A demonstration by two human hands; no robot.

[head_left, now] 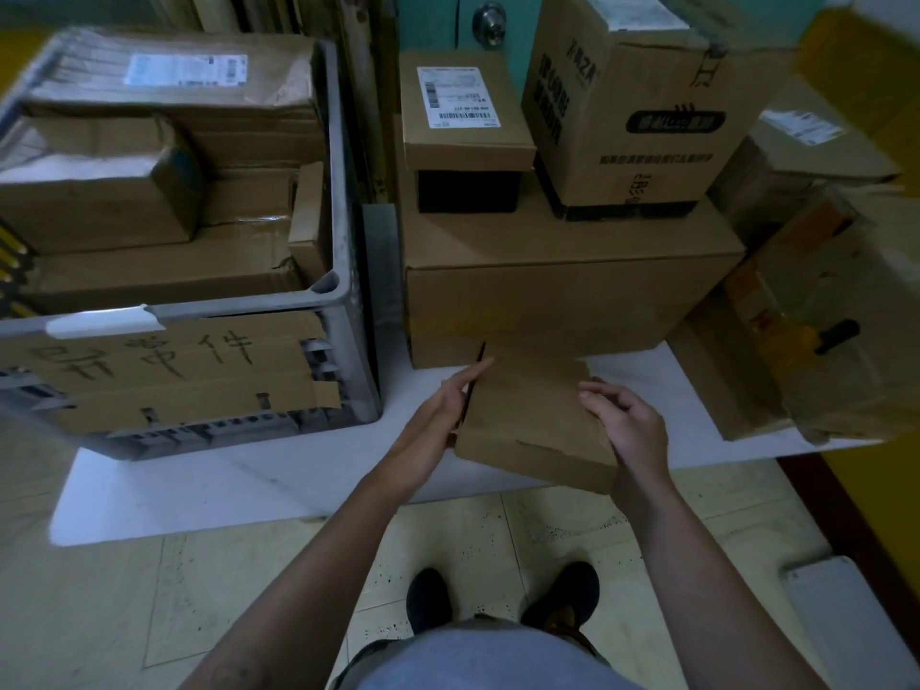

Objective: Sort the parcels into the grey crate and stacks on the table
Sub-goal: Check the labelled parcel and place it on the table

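One flat parcel [527, 415], two hands
Left hand [438, 415] flat against its edge, right hand [627, 420] curled over it; one grey crate [343, 271] nearby

The crate [348, 291] stands on the left of the tabletop [249, 470] and holds stacked parcels [149, 191]. The large box [547, 291] stands just right of the crate. On it, a labelled box [463, 136] sits on a lower box [468, 191], with a tall box [637, 107] to the right. The flat parcel [527, 415] lies before the large box, between the left hand [438, 415] and the right hand [627, 420]. An open carton [821, 316] stands at far right.
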